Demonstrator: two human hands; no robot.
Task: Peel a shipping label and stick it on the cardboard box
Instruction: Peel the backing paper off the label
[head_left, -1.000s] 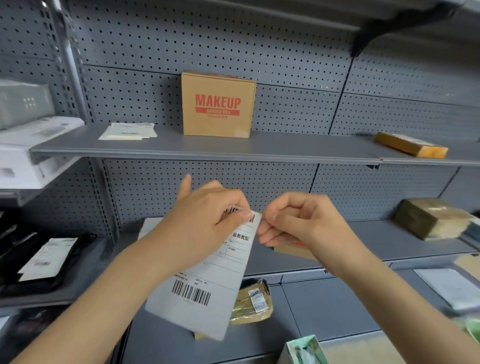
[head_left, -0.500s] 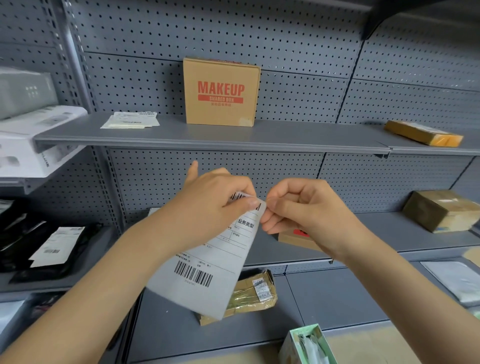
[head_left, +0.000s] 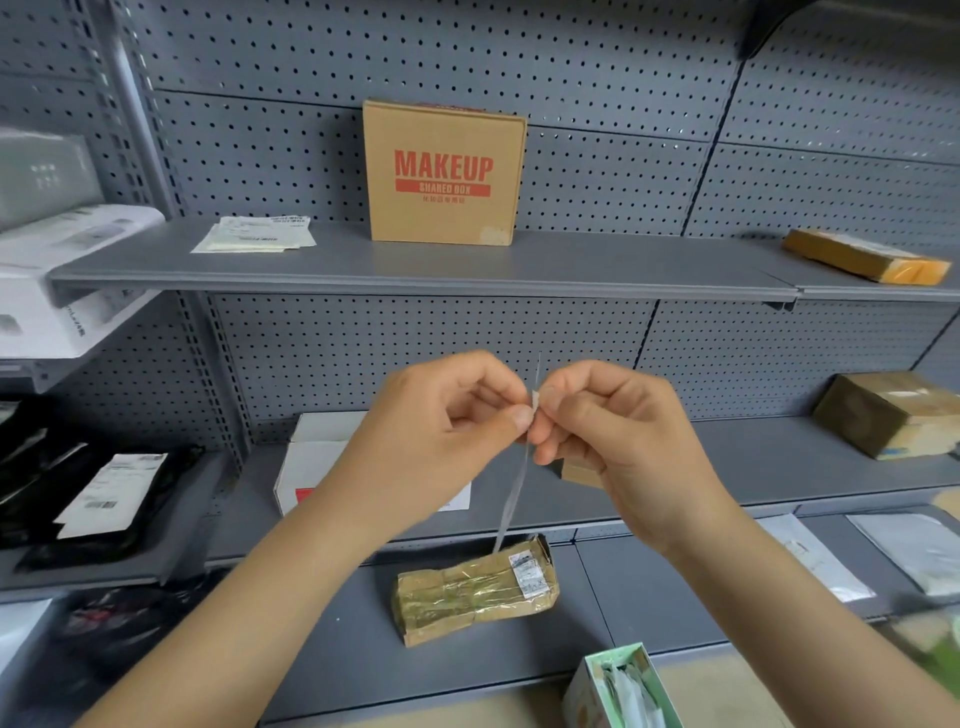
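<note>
Head view: shipping label (head_left: 521, 470) is edge-on to me, a thin strip hanging down in mid-air between both hands, in front of the middle shelf (head_left: 779, 457). I can't read its face from this angle. Left hand (head_left: 441, 431) pinches its upper part, thumb against forefinger, other fingers curled in. Right hand (head_left: 618, 431) pinches the same spot from the other side, fingertips (head_left: 545, 400) touching the left thumb tip. I can't tell if label and backing are separated.

Cardboard box (head_left: 442, 174) printed MAKEUP SHARED BOX stands upright on the top shelf (head_left: 415, 270), back against the pegboard (head_left: 571, 67), well apart from the hands. Loose paper sheets (head_left: 257, 235) lie near that shelf's left end, a flat brown parcel (head_left: 865, 255) on the shelf section to the right.

Below the hands, a taped brown parcel (head_left: 475, 590) lies on the lowest shelf. White box (head_left: 311, 462) sits on the middle shelf behind my left wrist.
</note>
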